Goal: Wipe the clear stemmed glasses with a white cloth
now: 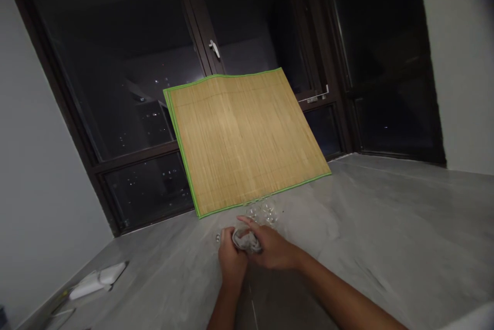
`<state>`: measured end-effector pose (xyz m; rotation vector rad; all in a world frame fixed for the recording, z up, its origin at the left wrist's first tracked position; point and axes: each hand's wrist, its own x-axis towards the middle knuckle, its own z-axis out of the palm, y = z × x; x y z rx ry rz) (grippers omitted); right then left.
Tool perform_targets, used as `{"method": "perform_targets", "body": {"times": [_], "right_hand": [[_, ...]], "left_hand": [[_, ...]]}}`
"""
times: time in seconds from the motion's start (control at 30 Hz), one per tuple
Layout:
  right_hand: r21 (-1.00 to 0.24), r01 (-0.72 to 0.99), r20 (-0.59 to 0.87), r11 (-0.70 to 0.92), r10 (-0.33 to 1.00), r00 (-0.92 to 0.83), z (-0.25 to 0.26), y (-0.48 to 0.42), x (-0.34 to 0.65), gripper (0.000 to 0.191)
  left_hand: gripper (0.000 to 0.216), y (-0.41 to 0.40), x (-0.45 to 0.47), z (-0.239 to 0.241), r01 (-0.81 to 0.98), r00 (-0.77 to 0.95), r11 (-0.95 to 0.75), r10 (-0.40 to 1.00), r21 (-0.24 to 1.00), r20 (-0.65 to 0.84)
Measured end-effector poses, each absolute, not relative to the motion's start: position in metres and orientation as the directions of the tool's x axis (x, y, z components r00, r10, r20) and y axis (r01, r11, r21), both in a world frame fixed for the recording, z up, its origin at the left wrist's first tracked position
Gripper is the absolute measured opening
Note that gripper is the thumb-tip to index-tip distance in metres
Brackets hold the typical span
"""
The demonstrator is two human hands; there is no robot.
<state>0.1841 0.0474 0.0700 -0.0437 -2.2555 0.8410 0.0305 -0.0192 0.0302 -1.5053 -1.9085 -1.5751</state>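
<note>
My left hand [230, 260] and my right hand [270, 247] meet over a grey counter [386, 227], both closed around a crumpled grey-white cloth [245, 240]. A small clear glass seems to be wrapped in the cloth, with a bit of its rim [218, 238] showing at the left. Just beyond my hands stand several small clear glasses [262, 211], close to the foot of a bamboo mat. What the cloth covers is mostly hidden.
A tan bamboo mat with a green border [243, 139] leans against a dark window [116, 88] behind the glasses. A white object [98, 279] lies at the counter's left end near the grey wall [34, 191].
</note>
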Motion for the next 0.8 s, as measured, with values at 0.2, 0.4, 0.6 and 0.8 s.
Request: {"method": "perform_targets", "body": {"times": [0.2,0.4,0.6,0.8], "right_hand": [[-0.664,-0.301,0.630,0.685,0.295,-0.718,0.074,0.049,0.186,0.077],[-0.841,-0.381,0.528,0.384,0.430,-0.732,0.085,0.056,0.194,0.060],[-0.833,-0.443,0.550,0.332,0.585,-0.596,0.092,0.061,0.195,0.054],[-0.731,-0.378,0.526,0.569,0.822,0.219,0.098,0.101,0.214,0.052]], "left_hand": [[0.026,-0.023,0.032,0.035,0.817,-0.398,-0.151,0.551,0.556,0.734],[0.021,-0.015,0.039,0.037,0.526,-0.456,-0.308,0.685,0.793,0.568],[0.025,-0.002,0.036,0.033,0.103,-0.456,-0.242,0.850,0.965,0.262],[0.045,-0.001,0.050,0.019,-0.112,-0.278,-0.027,0.960,0.993,-0.005]]}}
